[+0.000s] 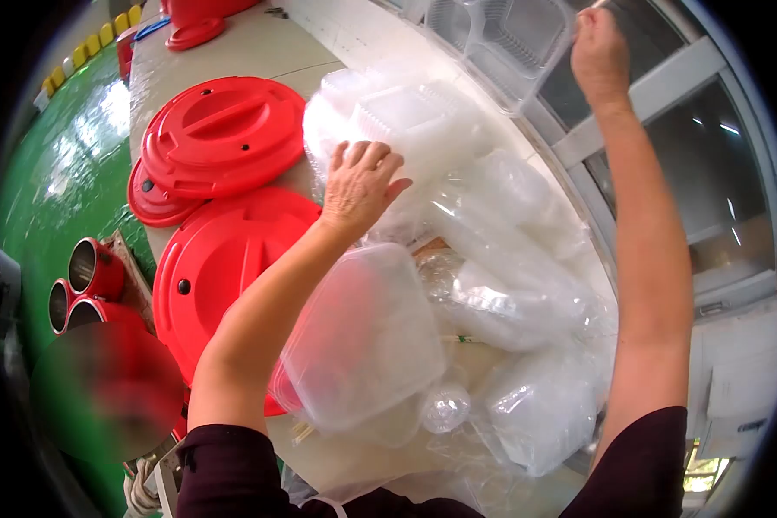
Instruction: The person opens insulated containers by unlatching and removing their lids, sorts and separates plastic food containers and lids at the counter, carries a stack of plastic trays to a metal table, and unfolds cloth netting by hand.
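Note:
My left hand [360,188] is over a clear plastic bag of see-through food containers [406,112], its fingers slightly bent and apart, with nothing gripped. Whether the fingertips touch the bag is hard to tell. Raised at the upper right, my right hand [600,56] is closed in a fist. A thin pale tip shows above its fingers, but what it holds is not clear. Right beside that fist is a clear compartment tray [514,56]. Below my left hand lies a translucent rectangular lid or tub [367,337], partly over a red lid.
Large round red lids [224,134] overlap at the left of the table. More clear plastic bags [518,285] crowd the right side. A framed window [699,164] borders the right. Red cylinders [95,268] stand by the green floor [69,173].

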